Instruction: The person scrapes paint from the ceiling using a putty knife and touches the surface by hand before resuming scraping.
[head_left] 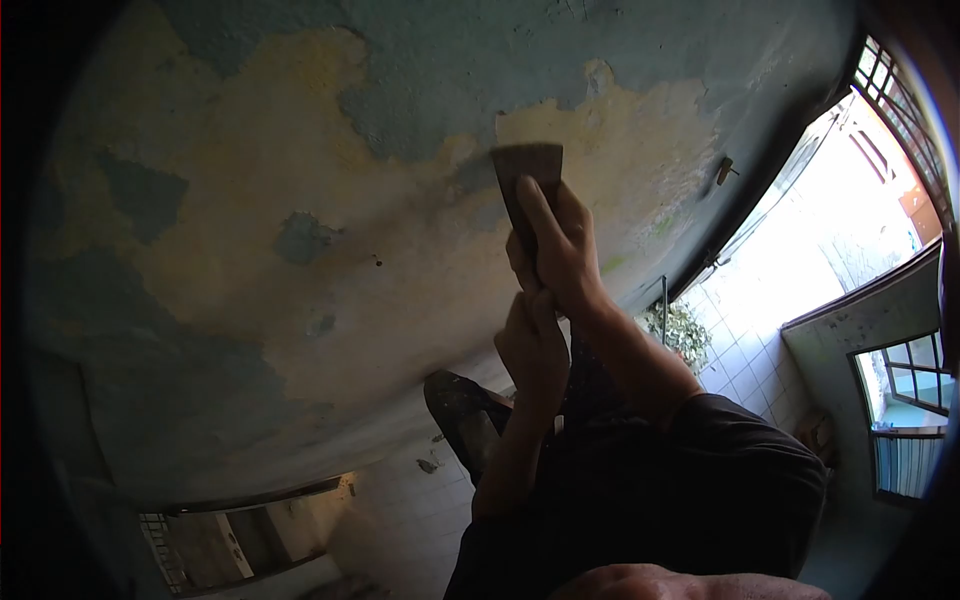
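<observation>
A scraper with a wide flat blade (530, 165) meets the wall (400, 230) near the lower edge of a patch of blue-green paint. My right hand (565, 245) is closed round the scraper high up, its thumb lying along the base of the blade. Just below it, my left hand (533, 345) is closed at the lower end of the handle, which the fingers mostly hide. Around the blade, the blue-green paint (430, 85) borders bare yellowish plaster. Smaller islands of paint (305, 238) remain on the plaster.
A small nail or hole (378, 261) marks the wall, and a latch-like fitting (726, 170) sits farther right. A bright doorway (800, 210) opens at right. Paint flakes (680, 335) lie heaped on the tiled floor (745, 360). A barred window (905, 400) stands at lower right.
</observation>
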